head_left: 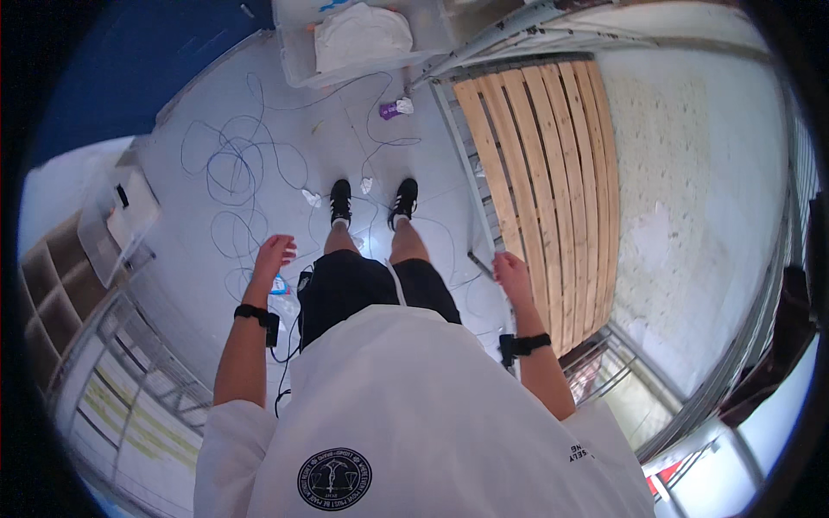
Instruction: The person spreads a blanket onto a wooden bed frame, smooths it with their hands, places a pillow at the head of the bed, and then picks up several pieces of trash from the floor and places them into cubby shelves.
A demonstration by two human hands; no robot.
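Observation:
Both my hands hang in the air beside my body. My left hand (276, 253) is loosely open, fingers slightly bent, with nothing visible in it. Below it on the floor lies a small blue-and-white packet (278, 285). On the other side, my right hand (512, 269) is also relaxed and open, its fingers a little curled, and no object shows in it. It is nearest to the wooden slats (553, 190) of a metal-framed bed. A black strap with a small box sits on each wrist.
Thin blue cable (235, 164) lies in loops over the pale floor. Crumpled tissues (312, 198) lie near my black shoes. Ahead are a purple pack (393, 110) and a clear plastic bin (298, 65) holding white cloth. Cubby shelving (65, 285) stands at the left.

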